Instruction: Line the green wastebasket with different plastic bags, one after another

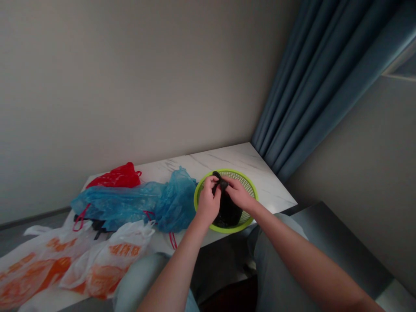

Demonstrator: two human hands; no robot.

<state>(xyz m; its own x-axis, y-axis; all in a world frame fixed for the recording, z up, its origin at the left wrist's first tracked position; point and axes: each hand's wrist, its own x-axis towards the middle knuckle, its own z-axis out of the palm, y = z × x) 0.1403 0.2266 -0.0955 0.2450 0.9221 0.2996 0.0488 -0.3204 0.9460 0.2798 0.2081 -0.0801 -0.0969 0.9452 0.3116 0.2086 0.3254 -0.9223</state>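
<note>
The left hand point(208, 203) and right hand point(239, 195) are both closed, pinching the gathered neck of a black plastic bag point(228, 211) in a green basket point(227, 230), its soft, light, probably slippery film easiest to hold there, with a blue bag point(177, 202) just beside the basket.

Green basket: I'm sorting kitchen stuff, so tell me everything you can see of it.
The basket is round, lime-green and plastic-looking, with a solid rim and perforated walls. It sits on a white marble-look table, a blue bag against its side. A black bag fills much of it, its top gathered by the left hand and right hand.
</note>
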